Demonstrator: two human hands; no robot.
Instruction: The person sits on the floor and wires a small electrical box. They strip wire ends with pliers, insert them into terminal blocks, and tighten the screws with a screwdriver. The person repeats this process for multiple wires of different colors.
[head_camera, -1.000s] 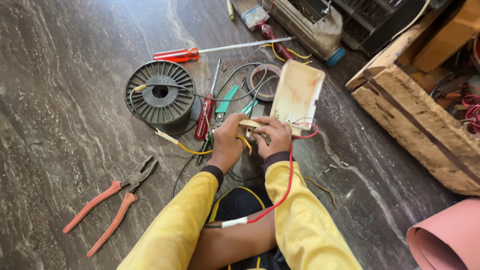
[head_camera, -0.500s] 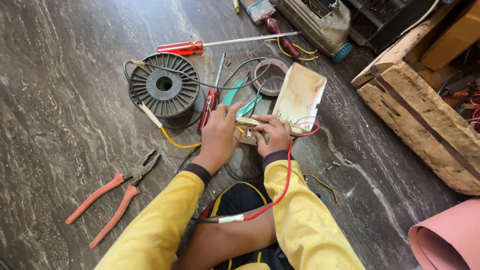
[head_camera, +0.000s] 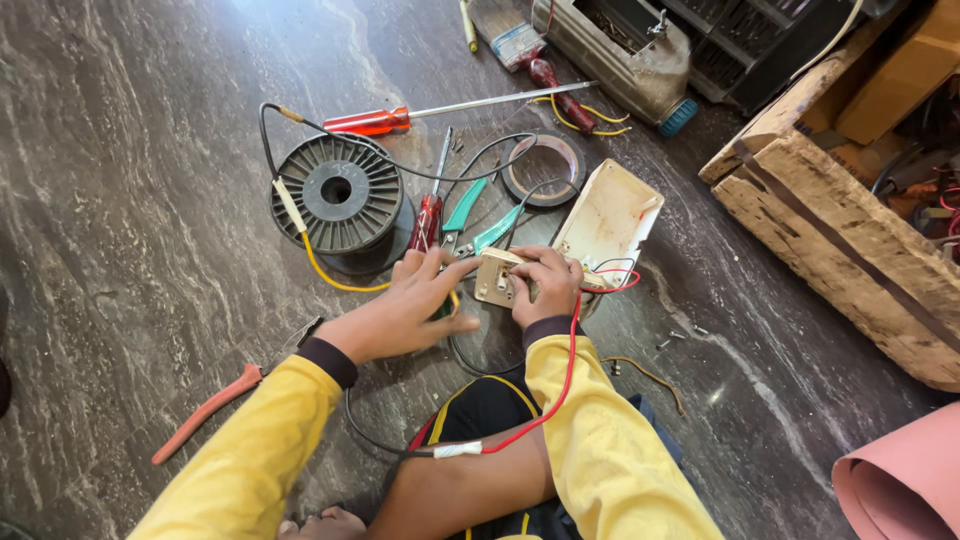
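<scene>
Two hands of mine work low over the marble floor (head_camera: 120, 200). Orange-handled pliers (head_camera: 215, 405) lie far left, partly hidden under my left sleeve; the black wire spool (head_camera: 338, 195) sits beyond. My left hand (head_camera: 400, 315) is spread open, fingertips at the beige switch plate (head_camera: 497, 280). My right hand (head_camera: 545, 285) grips that plate, just before the cream box (head_camera: 610, 215).
</scene>
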